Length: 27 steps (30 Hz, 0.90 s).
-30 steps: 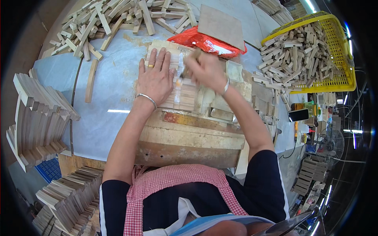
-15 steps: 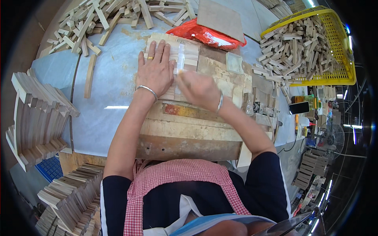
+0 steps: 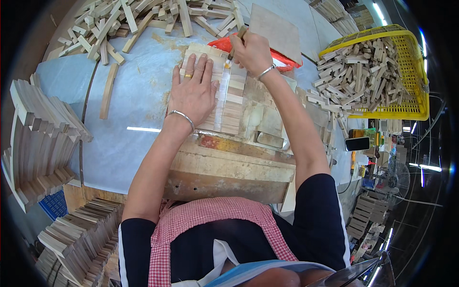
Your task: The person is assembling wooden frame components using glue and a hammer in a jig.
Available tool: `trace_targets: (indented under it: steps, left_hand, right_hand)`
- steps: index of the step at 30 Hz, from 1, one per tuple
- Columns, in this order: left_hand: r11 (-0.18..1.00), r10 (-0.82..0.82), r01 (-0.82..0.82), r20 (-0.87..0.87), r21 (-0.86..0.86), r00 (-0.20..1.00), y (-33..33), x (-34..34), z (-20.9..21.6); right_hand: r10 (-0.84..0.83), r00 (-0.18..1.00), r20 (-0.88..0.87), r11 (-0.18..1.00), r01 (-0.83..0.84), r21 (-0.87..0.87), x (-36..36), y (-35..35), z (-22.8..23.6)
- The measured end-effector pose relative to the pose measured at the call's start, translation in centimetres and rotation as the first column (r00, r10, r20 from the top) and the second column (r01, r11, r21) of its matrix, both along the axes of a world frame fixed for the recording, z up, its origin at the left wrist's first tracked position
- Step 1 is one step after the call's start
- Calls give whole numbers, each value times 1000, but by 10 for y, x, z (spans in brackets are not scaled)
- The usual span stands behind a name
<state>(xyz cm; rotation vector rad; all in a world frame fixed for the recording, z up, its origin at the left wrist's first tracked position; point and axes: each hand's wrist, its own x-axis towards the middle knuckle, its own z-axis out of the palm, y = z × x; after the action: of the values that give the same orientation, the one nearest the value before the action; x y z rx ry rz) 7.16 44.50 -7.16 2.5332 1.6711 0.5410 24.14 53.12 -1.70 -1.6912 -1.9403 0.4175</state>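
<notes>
- From my feed, I see the left hand (image 3: 193,95) nearest, lying flat on a row of wooden slats (image 3: 233,100), its fingers straight, slightly parted and gripping nothing.
- The slats lie side by side, right of the surface's bluish stretch (image 3: 134,100); a pale glossy strip (image 3: 222,103) crosses them.
- I see the right hand (image 3: 253,55) closed around a brush (image 3: 230,56), bristles by the strip's far end; I can't tell whether they touch.
- Beyond, a red bag (image 3: 222,44) sits partly under a flat panel (image 3: 275,31).
- Farther right, a yellow basket (image 3: 418,76) holds wooden pieces (image 3: 363,67).
</notes>
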Motion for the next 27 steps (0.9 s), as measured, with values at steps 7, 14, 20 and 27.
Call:
trace_targets:
  steps: [7, 14, 20, 27]
  left_hand:
    - [1000, 17, -17, 15, 15, 1000, 2, -3, -3]
    - [1000, 5, -6, 15, 14, 1000, -1, 0, -1]
    - [999, 0, 1, 27, -45, 1000, 0, -3, 0]
    - [1000, 12, -11, 15, -20, 1000, 5, 1, -5]
  right_hand:
    - [75, 997, -30, 952, -63, 299, -5, -19, 10]
    - [-47, 988, 148, 978, 15, 208, -5, 6, -10]
    - [76, 982, 174, 907, -141, 398, -13, -38, -6]
    - [269, 922, 278, 907, -340, 249, -34, -173, -13]
